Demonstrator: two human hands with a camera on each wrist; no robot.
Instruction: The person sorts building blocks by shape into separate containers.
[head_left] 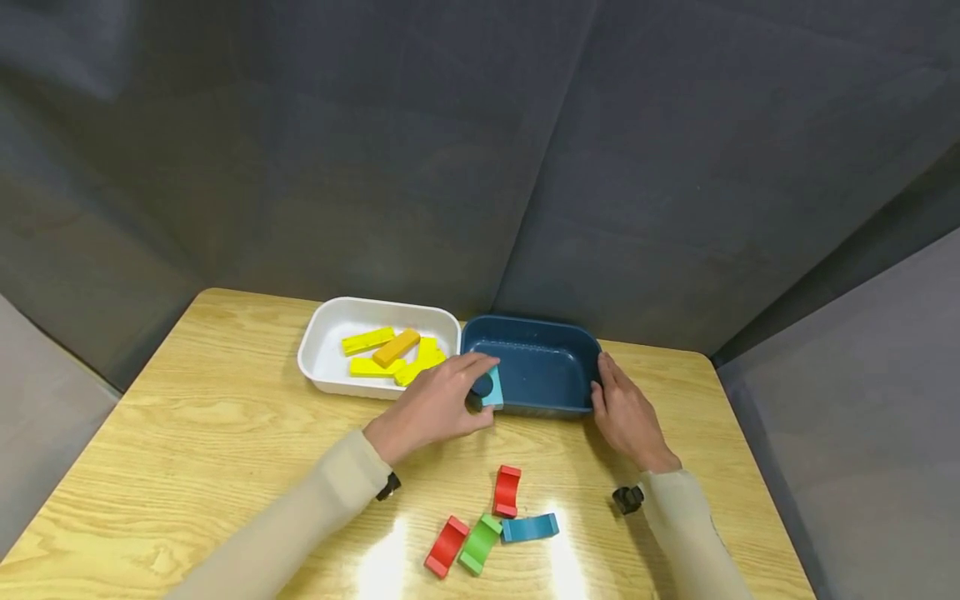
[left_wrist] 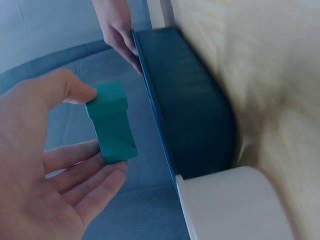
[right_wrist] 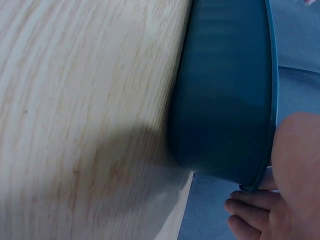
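Note:
My left hand (head_left: 442, 398) pinches a light blue arch block (head_left: 493, 388) between thumb and fingers, over the left front corner of a dark blue bin (head_left: 536, 412). In the left wrist view the block (left_wrist: 112, 125) looks teal, its two ends thicker than its middle. The bin's visible floor holds no blocks. At the bin's right end, my right hand (head_left: 626, 414) grips the rim; in the right wrist view the fingers (right_wrist: 250, 210) show at the rim's corner, partly hidden.
To the left, a white bin (head_left: 322, 379) touching the blue one holds several yellow blocks and an orange block (head_left: 396, 348). Near the table's front lie two red arch blocks (head_left: 507, 490), a green one (head_left: 480, 543) and a blue one (head_left: 529, 528). A dark fabric wall (head_left: 375, 167) stands behind.

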